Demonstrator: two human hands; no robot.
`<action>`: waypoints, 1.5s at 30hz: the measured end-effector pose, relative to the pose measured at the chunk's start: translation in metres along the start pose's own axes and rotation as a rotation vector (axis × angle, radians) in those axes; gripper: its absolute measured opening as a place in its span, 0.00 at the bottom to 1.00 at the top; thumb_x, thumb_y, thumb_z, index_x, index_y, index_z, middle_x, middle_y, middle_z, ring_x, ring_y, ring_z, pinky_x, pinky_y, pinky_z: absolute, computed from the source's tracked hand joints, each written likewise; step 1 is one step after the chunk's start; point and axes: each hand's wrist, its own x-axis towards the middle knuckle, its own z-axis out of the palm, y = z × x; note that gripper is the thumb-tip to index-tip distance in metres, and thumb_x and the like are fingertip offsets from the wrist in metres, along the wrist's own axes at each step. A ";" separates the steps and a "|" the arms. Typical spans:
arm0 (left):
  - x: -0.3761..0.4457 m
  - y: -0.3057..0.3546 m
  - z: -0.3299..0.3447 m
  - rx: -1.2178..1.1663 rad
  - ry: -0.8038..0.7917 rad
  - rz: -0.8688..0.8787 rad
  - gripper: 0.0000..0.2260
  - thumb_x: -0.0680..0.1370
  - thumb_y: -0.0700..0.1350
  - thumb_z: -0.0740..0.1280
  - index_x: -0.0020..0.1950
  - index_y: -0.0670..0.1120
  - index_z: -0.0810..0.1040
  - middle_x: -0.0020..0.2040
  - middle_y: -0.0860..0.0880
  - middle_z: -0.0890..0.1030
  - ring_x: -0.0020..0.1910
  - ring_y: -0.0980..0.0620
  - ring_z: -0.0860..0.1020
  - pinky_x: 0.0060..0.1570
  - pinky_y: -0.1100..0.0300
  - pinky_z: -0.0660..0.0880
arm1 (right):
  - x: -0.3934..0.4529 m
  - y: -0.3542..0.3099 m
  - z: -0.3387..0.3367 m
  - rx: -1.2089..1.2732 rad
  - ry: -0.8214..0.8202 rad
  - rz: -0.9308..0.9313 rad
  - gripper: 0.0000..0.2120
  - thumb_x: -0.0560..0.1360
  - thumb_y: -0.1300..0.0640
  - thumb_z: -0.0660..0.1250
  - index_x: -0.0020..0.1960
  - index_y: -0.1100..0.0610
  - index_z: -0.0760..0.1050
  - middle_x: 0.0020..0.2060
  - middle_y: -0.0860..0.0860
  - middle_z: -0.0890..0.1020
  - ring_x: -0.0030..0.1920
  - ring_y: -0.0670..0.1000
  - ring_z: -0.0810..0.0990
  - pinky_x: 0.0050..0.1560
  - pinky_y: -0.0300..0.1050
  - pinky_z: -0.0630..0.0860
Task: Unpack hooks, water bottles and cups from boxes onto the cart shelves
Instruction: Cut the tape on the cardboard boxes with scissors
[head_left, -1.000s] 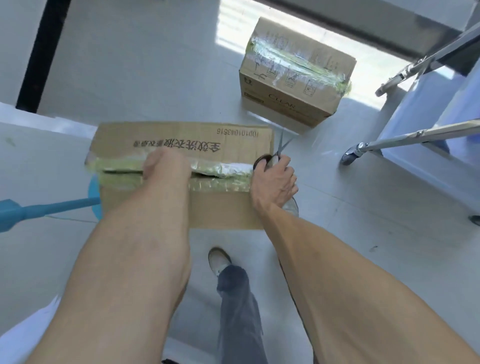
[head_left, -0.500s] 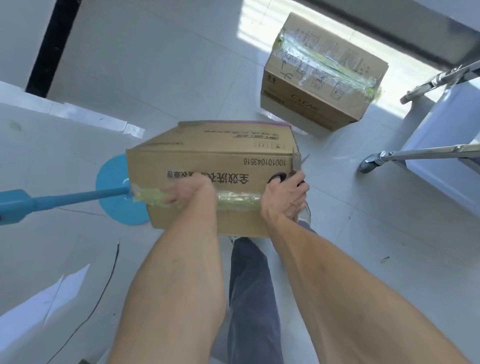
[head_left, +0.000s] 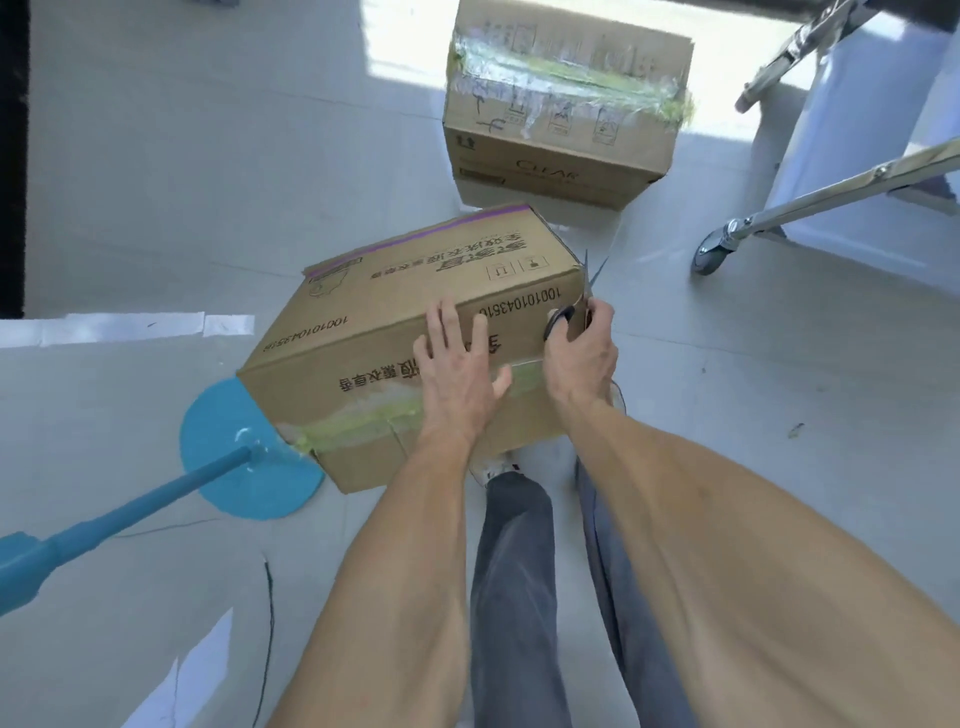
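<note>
Across the whole view we note a pale tiled floor (head_left: 156, 182). At 2 o'clock stands a metal cart frame (head_left: 841, 187) with one caster (head_left: 707, 255) on the tiles. At 12 o'clock sits a far cardboard box (head_left: 561, 119), closed, with greenish tape along its top seam. At centre, tilted onto an edge, lies the near cardboard box (head_left: 415, 332), also closed; torn greenish tape runs along the face turned toward us, and printed characters and a number string show on it. Its lower left corner overlaps a blue round base (head_left: 244, 467) at 8 o'clock, from which a blue pole (head_left: 119, 519) slants toward the lower left edge. At 6 o'clock we see two legs in grey trousers (head_left: 514, 597) and a white shoe (head_left: 493, 467) just under the near box.

Our left hand (head_left: 457, 374) lies flat on the near box, fingers (head_left: 447, 327) straight and spread, gripping nothing. Our right hand (head_left: 582, 353) presses the box's right end at 3 o'clock, its digits curled around scissors (head_left: 576, 306), blades slightly parted and pointing up past the box corner.
</note>
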 end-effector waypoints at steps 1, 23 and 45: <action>0.000 0.002 0.002 0.072 -0.072 0.016 0.41 0.68 0.62 0.70 0.74 0.46 0.61 0.78 0.33 0.48 0.78 0.34 0.51 0.64 0.38 0.66 | 0.003 -0.003 -0.001 -0.006 -0.016 -0.011 0.16 0.80 0.51 0.60 0.67 0.50 0.67 0.58 0.51 0.79 0.60 0.56 0.75 0.61 0.53 0.71; 0.197 -0.022 -0.035 0.003 -0.047 0.018 0.37 0.73 0.46 0.74 0.76 0.47 0.58 0.79 0.33 0.48 0.78 0.35 0.50 0.74 0.39 0.52 | 0.057 -0.011 0.062 -0.496 0.273 -0.040 0.13 0.76 0.53 0.63 0.59 0.56 0.71 0.53 0.54 0.73 0.53 0.56 0.71 0.52 0.50 0.63; 0.215 -0.024 -0.070 -0.084 -0.084 0.101 0.24 0.68 0.44 0.59 0.65 0.45 0.64 0.69 0.34 0.67 0.68 0.34 0.66 0.58 0.38 0.73 | 0.074 -0.069 0.063 -0.581 0.365 -0.055 0.16 0.70 0.63 0.66 0.56 0.53 0.71 0.55 0.55 0.72 0.56 0.57 0.70 0.55 0.52 0.64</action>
